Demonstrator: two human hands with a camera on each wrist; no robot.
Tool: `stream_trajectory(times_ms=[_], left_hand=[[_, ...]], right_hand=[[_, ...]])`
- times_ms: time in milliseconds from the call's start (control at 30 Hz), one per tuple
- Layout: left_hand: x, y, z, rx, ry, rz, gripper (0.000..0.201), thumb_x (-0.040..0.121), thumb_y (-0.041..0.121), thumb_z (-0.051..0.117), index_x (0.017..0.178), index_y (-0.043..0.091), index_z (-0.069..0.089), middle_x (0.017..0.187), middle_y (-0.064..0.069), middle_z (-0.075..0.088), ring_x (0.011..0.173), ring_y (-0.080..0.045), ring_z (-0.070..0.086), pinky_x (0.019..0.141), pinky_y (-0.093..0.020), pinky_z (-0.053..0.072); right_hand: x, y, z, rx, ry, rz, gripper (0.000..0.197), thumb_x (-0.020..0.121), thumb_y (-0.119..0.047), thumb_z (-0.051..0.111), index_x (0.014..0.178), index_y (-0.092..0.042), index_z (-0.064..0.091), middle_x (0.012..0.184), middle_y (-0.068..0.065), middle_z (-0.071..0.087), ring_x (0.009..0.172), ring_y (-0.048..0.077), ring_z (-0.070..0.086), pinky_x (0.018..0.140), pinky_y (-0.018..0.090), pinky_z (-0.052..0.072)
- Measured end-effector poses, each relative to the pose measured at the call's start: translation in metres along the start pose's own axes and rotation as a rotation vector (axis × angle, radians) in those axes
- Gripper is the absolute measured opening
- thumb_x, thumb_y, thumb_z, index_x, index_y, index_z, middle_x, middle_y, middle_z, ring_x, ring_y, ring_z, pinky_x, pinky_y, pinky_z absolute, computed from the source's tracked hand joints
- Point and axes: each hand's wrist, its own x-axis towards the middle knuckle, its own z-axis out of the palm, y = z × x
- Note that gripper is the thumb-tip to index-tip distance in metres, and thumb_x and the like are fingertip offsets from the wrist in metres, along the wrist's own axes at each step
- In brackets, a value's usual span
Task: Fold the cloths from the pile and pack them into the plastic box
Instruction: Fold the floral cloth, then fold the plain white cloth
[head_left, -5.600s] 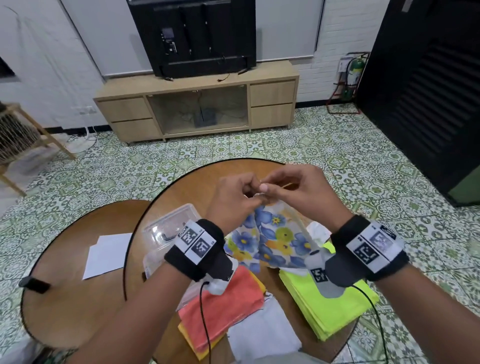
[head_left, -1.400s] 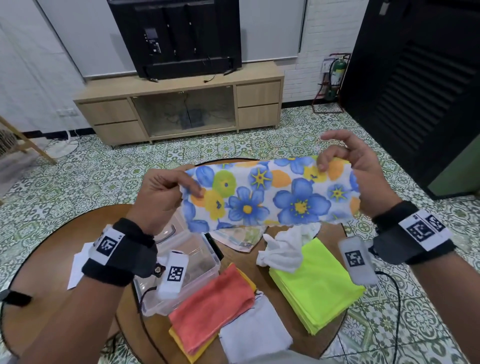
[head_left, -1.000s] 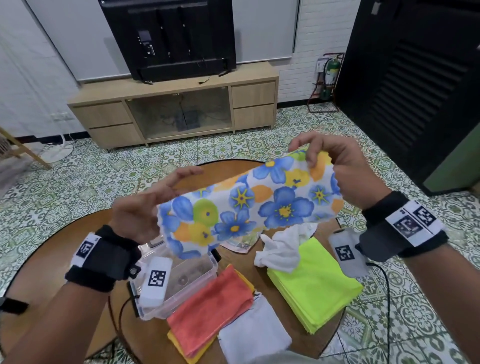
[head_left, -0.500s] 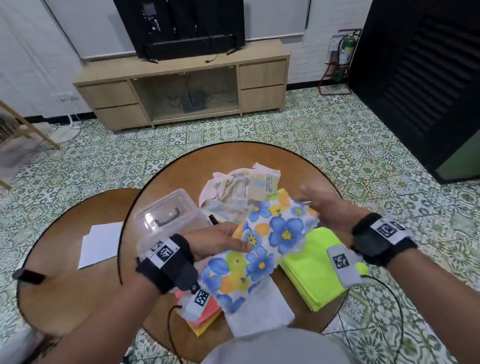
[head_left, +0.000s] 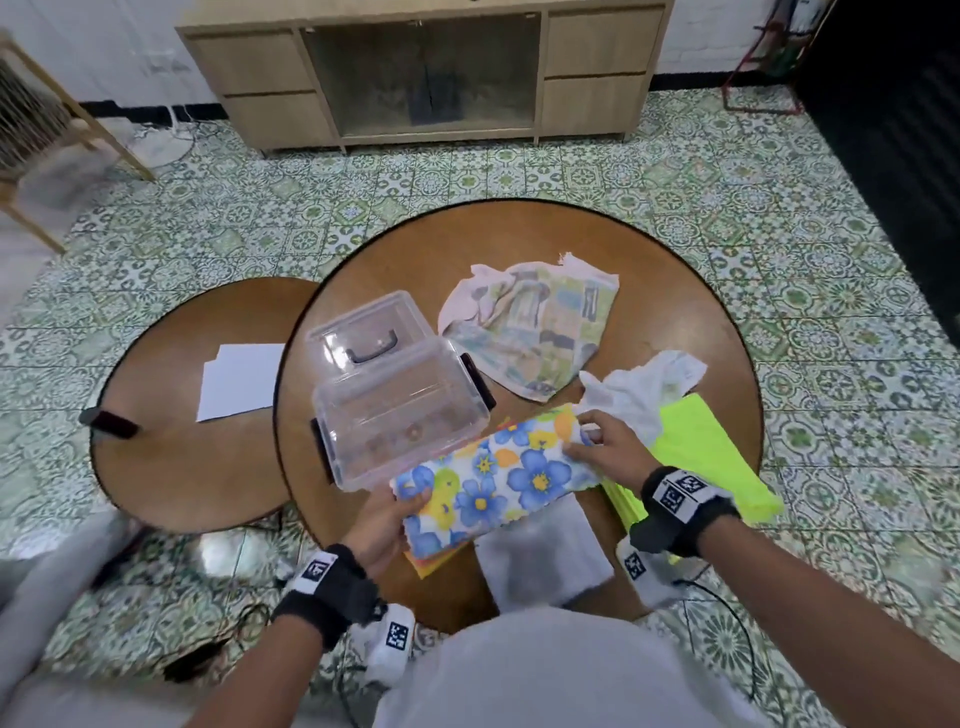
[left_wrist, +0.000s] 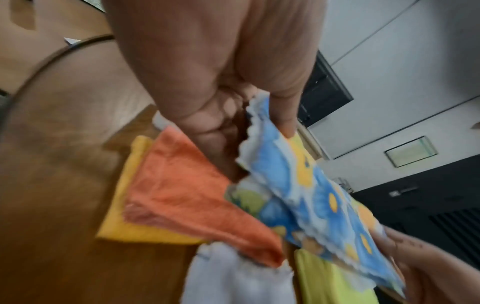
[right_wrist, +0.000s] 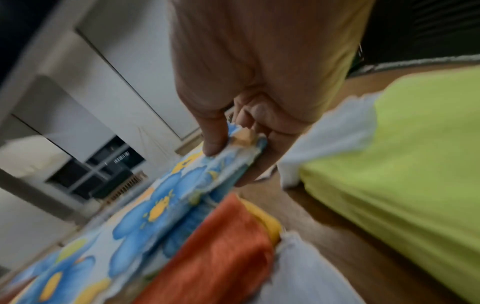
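Now, floral cloth (head_left: 493, 480): white ground printed with big blue flowers plus yellow, orange and green ones; folded into a long narrow band with a scalloped edge, stretched between both hands just above the near part of the round table (head_left: 519, 244), against the near wall of the plastic box.
Left hand (head_left: 387, 525): thumb on top, fingers curled beneath, pinching the band's near-left end.
Right hand (head_left: 610, 449): thumb pressed on top and fingers curled under, clamped on the far-right end.
Plastic box (head_left: 400, 415): clear, open, with dark side latches; it looks to hold no cloth; its clear lid (head_left: 371, 332) with a dark handle lies behind it.
Orange cloth (left_wrist: 187, 197): folded, under the floral band, resting on a folded yellow cloth (left_wrist: 124, 224).
White folded cloth (head_left: 540, 556): on the table's near edge, just right of the orange one.
Lime-green stack (head_left: 706, 462): neatly folded cloths at the right of the table, beside the right hand.
Crumpled white cloth (head_left: 641, 389): loose, lying partly on the green stack's far end.
Pastel patterned cloth (head_left: 535, 322): unfolded and rumpled, beyond the box on the far side.
Second table (head_left: 171, 457): lower, to the left, carrying 1 white sheet of paper (head_left: 239, 379) and a small dark object (head_left: 109, 422) at its rim.
Floor: green patterned tiles; a wooden cabinet (head_left: 426, 67) stands at the wall.
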Motion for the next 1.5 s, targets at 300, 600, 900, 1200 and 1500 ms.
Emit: stream_trajectory(times_ms=[300, 600, 900, 1200, 1500], left_hand=[[0.022, -0.064, -0.043, -0.002, 0.285, 0.038, 0.038, 0.082, 0.000, 0.070, 0.117, -0.006, 0.061, 0.118, -0.027, 0.064, 0.106, -0.042, 0.063, 0.095, -0.059, 0.048], [0.049, -0.067, -0.062, 0.490, 0.661, -0.037, 0.019, 0.079, 0.018, 0.073, 0.086, 0.003, 0.063, 0.080, -0.005, 0.066, 0.080, -0.028, 0.064, 0.070, -0.033, 0.050], [0.056, -0.050, -0.019, 1.186, 0.188, 0.182, 0.005, 0.081, 0.018, 0.060, 0.082, 0.022, 0.057, 0.083, -0.001, 0.060, 0.081, -0.023, 0.058, 0.073, -0.035, 0.049], [0.109, -0.009, 0.026, 1.385, -0.054, -0.089, 0.022, 0.093, 0.023, 0.047, 0.073, 0.015, 0.049, 0.078, -0.007, 0.058, 0.080, -0.026, 0.055, 0.065, -0.028, 0.035], [0.117, 0.038, 0.131, 1.258, -0.268, 0.160, 0.014, 0.090, 0.020, 0.061, 0.100, 0.010, 0.062, 0.101, -0.011, 0.062, 0.088, -0.025, 0.057, 0.088, -0.036, 0.049]], right_hand=[[0.039, 0.020, 0.069, -0.164, -0.064, 0.123, 0.017, 0.089, -0.019, 0.062, 0.073, -0.011, 0.062, 0.072, 0.008, 0.063, 0.069, 0.016, 0.054, 0.065, 0.032, 0.045], [0.084, 0.030, 0.099, -0.725, 0.057, 0.041, 0.017, 0.087, -0.029, 0.050, 0.085, -0.012, 0.053, 0.086, 0.018, 0.061, 0.082, 0.037, 0.060, 0.074, 0.044, 0.050], [0.061, 0.033, 0.130, -0.935, -0.318, -0.454, 0.038, 0.082, -0.024, 0.041, 0.106, -0.015, 0.069, 0.104, 0.013, 0.063, 0.095, 0.035, 0.062, 0.071, 0.043, 0.055], [0.092, 0.010, 0.046, -0.854, 0.145, -0.252, 0.022, 0.074, -0.007, 0.064, 0.096, -0.007, 0.068, 0.096, 0.013, 0.061, 0.088, 0.037, 0.058, 0.071, 0.041, 0.049], [0.080, 0.004, -0.053, -0.897, -0.061, 0.040, 0.019, 0.098, -0.019, 0.046, 0.085, -0.013, 0.057, 0.091, 0.013, 0.063, 0.092, 0.033, 0.061, 0.071, 0.035, 0.040]])
